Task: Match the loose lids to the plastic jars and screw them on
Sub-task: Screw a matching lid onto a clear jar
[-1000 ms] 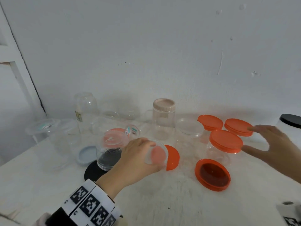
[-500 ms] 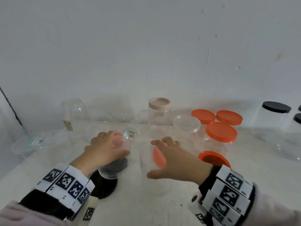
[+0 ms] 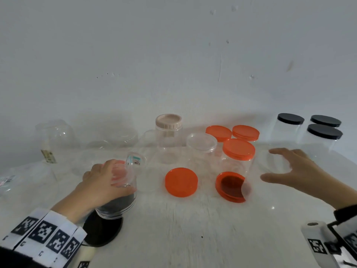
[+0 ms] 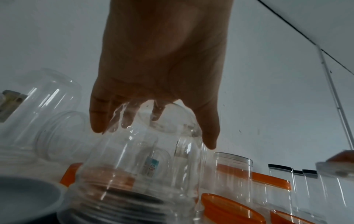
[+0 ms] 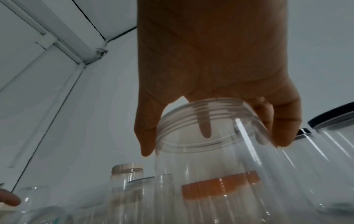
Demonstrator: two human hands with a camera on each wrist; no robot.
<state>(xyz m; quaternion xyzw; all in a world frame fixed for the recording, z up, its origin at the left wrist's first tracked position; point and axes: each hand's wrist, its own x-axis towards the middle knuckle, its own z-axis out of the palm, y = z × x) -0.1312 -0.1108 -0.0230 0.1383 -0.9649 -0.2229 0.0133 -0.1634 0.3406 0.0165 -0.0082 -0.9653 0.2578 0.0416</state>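
Observation:
My left hand [image 3: 116, 178] grips a clear jar [image 3: 119, 202] from above. The jar is over a loose black lid [image 3: 102, 231], and its threaded neck [image 4: 114, 206] faces down in the left wrist view. My right hand [image 3: 270, 165] reaches over an open clear jar [image 5: 210, 166] at the right. Thumb and fingers [image 5: 283, 136] curl round its threaded rim. Between the hands lie a loose orange lid [image 3: 181, 182] top up and a second orange lid [image 3: 230, 187] upside down.
Three orange-lidded jars [image 3: 238, 149] stand behind the loose lids, beside a clear-lidded jar [image 3: 201, 142] and a beige-lidded jar [image 3: 168, 123]. Black-lidded jars [image 3: 324, 132] stand at the far right. Several clear open jars [image 3: 54, 136] crowd the back left against the wall.
My right hand has gone from the table's middle to the right with the clear jar, uncovering the loose orange lid. My left hand stays on its jar.

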